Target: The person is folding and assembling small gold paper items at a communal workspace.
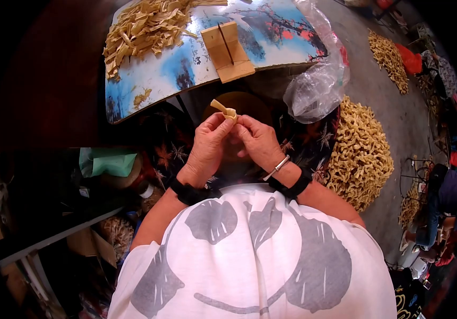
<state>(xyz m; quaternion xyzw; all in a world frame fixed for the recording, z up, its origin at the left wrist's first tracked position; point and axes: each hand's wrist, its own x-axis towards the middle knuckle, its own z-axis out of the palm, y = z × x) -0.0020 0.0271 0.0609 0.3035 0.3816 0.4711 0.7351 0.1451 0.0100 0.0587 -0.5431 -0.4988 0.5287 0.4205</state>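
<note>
A pale yellow flat strip is bent into a loop or knot, with one end sticking up to the left. My left hand pinches it between thumb and fingers. From the other side, the thumb and fingertips of my right hand grip the same strip. Both hands are close together above my lap, just short of the table edge; some of the curled fingers are hidden. Beyond them, an L-shaped wooden stand with a dark upright blade-like piece sits at the table's edge.
A heap of loose flat strips lies on the painted table. A clear plastic bag hangs at its right corner. To my right is a large pile of knotted pieces, with another pile farther off. A person's leg shows at far right.
</note>
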